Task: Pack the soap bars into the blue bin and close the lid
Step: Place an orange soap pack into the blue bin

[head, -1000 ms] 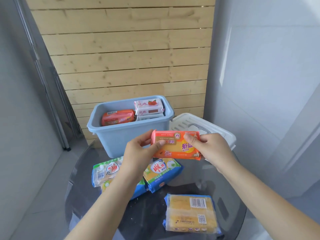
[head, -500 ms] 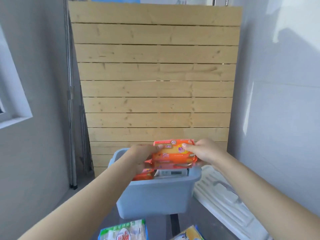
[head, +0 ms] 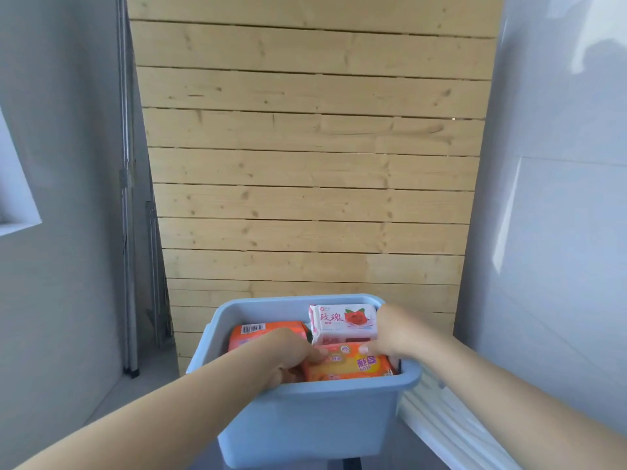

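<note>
With our left hand [head: 288, 356] and right hand [head: 395, 334] gripping the orange plastic-wrapped soap bar [head: 349, 366] inside the pale blue plastic bin [head: 305, 422], two wrapped bars lie beyond our fingers, and the white ribbed lid [head: 441, 422], right of our hands, remains unfitted.

Head camera looks forward, close above bin [head: 305, 415].

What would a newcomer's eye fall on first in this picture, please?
Probably the bright orange soap bar, held by both hands, left and right, at the near side inside the blue bin. Behind it sits a white rose-printed soap bar, against the pale wooden plank wall.
</note>
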A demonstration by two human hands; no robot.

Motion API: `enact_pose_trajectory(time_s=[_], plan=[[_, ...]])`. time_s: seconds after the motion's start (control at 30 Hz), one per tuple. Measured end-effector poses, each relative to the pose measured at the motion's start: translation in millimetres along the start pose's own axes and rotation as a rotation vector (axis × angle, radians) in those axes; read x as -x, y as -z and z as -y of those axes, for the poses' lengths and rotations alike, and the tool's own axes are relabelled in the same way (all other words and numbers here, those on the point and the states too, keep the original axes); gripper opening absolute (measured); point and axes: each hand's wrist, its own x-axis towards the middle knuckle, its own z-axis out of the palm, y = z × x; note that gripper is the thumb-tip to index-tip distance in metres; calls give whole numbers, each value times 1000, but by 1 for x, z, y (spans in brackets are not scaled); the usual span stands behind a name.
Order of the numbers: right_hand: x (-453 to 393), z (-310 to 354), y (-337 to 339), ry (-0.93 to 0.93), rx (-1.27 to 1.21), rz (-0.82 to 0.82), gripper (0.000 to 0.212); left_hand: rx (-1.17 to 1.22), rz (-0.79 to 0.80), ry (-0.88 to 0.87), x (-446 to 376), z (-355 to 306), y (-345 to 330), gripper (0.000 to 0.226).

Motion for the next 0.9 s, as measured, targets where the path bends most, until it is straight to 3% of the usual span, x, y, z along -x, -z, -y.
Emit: enact_pose_trajectory(time_s=[0.07, 0.13, 0.23, 0.33, 0.63, 0.77, 0.9], plan=[[-3, -2, 2, -11, -10, -51, 46, -119, -49, -28, -4, -1, 2, 42], [-2, -4, 3, 0, -14, -129, 42, -382, -149, -59, -1, -1, 6, 53], [3, -7, -4, 83, -69, -225, 34, -611, -237, -136, 0, -1, 4, 52], [6, -14, -8, 136, -178, -192, 34, -688, -212, -224, 1, -8, -10, 46], [-2, -26, -29, 130, -418, -266, 35, -668, -256, -352, -1, -2, -14, 45], [10, -25, -33, 143, -438, -356, 32, -771, -305, -392, 14, 0, -11, 58], [36, -25, -33, 165, -436, -450, 30, -693, -432, -512, 41, 4, -12, 42]])
